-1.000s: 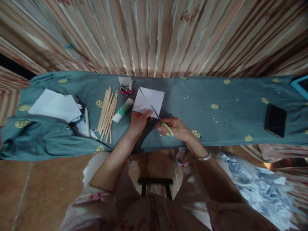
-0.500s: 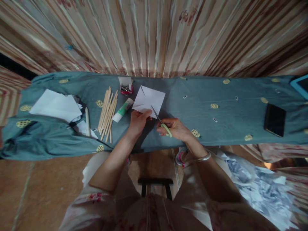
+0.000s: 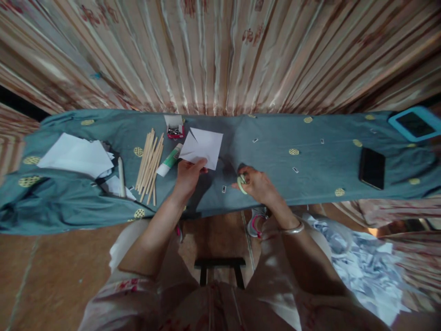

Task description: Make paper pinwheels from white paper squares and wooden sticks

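White paper square [image 3: 209,145]; pale-green scissor handles [image 3: 240,185]; teal cloth [image 3: 268,131], yellow oval motifs; white-and-green tube [image 3: 170,160]; black phone [image 3: 372,168].

Dim, muted light leaves soft shadows on the desk [image 3: 268,133] between the left grip [image 3: 189,177] and the right grip [image 3: 259,185], whose scissors [image 3: 241,185] look blurred, while wide-angle distortion stretches the curtain [image 3: 220,59] beyond both.

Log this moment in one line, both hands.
left hand: pinching white paper | right hand: holding green-handled scissors, apart from paper | nearby: glue stick, wooden sticks
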A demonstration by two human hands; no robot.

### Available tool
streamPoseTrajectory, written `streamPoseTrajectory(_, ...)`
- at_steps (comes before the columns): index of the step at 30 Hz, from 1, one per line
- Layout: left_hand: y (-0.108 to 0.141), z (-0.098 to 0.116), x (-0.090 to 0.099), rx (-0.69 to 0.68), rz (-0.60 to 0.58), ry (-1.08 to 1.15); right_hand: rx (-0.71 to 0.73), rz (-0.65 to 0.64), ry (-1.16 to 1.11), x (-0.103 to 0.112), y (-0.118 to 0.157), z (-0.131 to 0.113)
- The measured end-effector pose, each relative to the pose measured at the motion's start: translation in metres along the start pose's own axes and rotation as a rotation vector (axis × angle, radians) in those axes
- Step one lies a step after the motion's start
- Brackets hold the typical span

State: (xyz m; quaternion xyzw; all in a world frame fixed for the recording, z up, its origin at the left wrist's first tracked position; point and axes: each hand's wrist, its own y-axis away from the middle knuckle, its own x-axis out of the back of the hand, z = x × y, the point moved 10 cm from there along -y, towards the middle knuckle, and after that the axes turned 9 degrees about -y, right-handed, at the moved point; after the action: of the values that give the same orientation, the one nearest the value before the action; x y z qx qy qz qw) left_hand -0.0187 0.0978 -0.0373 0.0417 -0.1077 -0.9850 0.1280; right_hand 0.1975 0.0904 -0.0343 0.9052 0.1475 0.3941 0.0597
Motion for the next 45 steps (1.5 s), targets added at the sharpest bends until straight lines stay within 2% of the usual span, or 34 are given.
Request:
streamPoseTrajectory(2,0.003,-0.002,-0.003,0.012,-0.010,-0.010,-0.008,0.060,0.138,0.014,0.003,0.003)
streamPoseTrajectory(8,0.009,-0.012,-0.017,0.040,-0.070,-0.035,-0.101,0.127,0.384,0.046,0.007,0.020)
streamPoseTrajectory(16,0.019,-0.026,-0.030,0.052,-0.179,-0.148,-0.180,0.216,0.562,0.079,0.009,0.044)
streamPoseTrajectory(19,0.026,-0.036,-0.034,0.108,-0.219,-0.153,-0.180,0.229,0.560,0.084,0.009,0.048)
streamPoseTrajectory(23,0.035,-0.043,-0.040,0.117,-0.289,-0.203,-0.172,0.242,0.535,0.086,0.006,0.051)
streamPoseTrajectory(30,0.043,-0.041,-0.037,0.152,-0.399,-0.250,-0.147,0.232,0.576,0.084,0.003,0.058)
streamPoseTrajectory(33,0.035,-0.028,-0.018,0.051,-0.392,-0.445,-0.180,0.235,0.551,0.091,0.005,0.060)
streamPoseTrajectory(35,0.028,-0.012,-0.001,-0.091,-0.309,-0.578,-0.168,0.269,0.476,0.095,0.005,0.057)
streamPoseTrajectory(37,0.026,0.012,0.011,-0.311,-0.175,-0.673,-0.094,0.321,0.349,0.093,0.003,0.046)
streamPoseTrajectory(39,0.036,0.028,0.004,-0.552,-0.152,-0.779,0.032,0.361,0.175,0.081,-0.002,0.031)
streamPoseTrajectory(41,0.054,0.028,-0.019,-0.750,-0.261,-0.897,0.201,0.367,-0.007,0.059,-0.007,0.012)
streamPoseTrajectory(43,0.069,0.015,-0.042,-0.850,-0.400,-0.993,0.290,0.387,-0.125,0.035,-0.010,0.000)
streamPoseTrajectory(45,0.079,0.001,-0.056,-0.886,-0.478,-1.059,0.286,0.381,-0.161,0.012,-0.013,-0.003)
